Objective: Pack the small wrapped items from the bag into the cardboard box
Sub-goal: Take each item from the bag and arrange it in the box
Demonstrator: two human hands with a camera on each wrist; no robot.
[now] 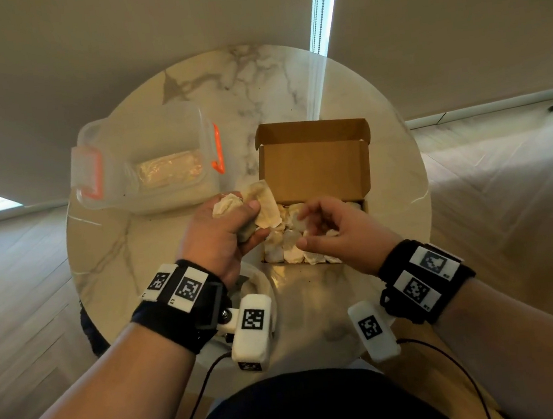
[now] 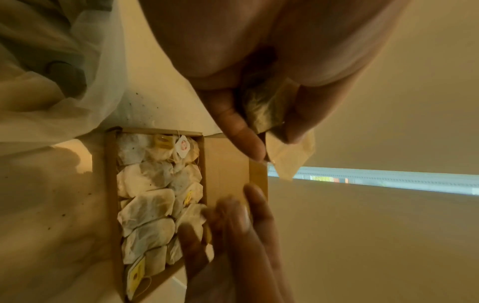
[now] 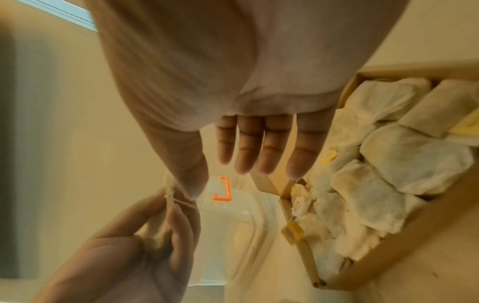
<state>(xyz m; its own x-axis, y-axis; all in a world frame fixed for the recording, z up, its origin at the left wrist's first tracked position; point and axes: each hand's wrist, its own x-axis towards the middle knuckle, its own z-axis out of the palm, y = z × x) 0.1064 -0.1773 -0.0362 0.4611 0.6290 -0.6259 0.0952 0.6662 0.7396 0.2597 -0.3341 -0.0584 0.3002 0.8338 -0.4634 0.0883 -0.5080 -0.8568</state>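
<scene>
A brown cardboard box [image 1: 315,167] stands open on the round marble table [image 1: 220,88], lid flap up at the far side. Several pale wrapped tea bags [image 1: 286,246] lie packed in its near half, also visible in the wrist views [image 2: 147,205] [image 3: 388,164]. My left hand [image 1: 246,225] hovers at the box's left edge and grips a bunch of tea bags [image 1: 264,203] [image 2: 264,108]. My right hand [image 1: 308,229] hangs over the packed bags with fingers [image 3: 259,153] relaxed, holding nothing. A string from the left hand's bunch [image 3: 158,239] crosses its thumb.
A clear plastic container [image 1: 145,162] with orange clips sits at the table's left, a pale packet [image 1: 170,168] inside it. A translucent plastic bag [image 2: 77,71] lies at the near table edge under my left wrist. Wood floor surrounds the table.
</scene>
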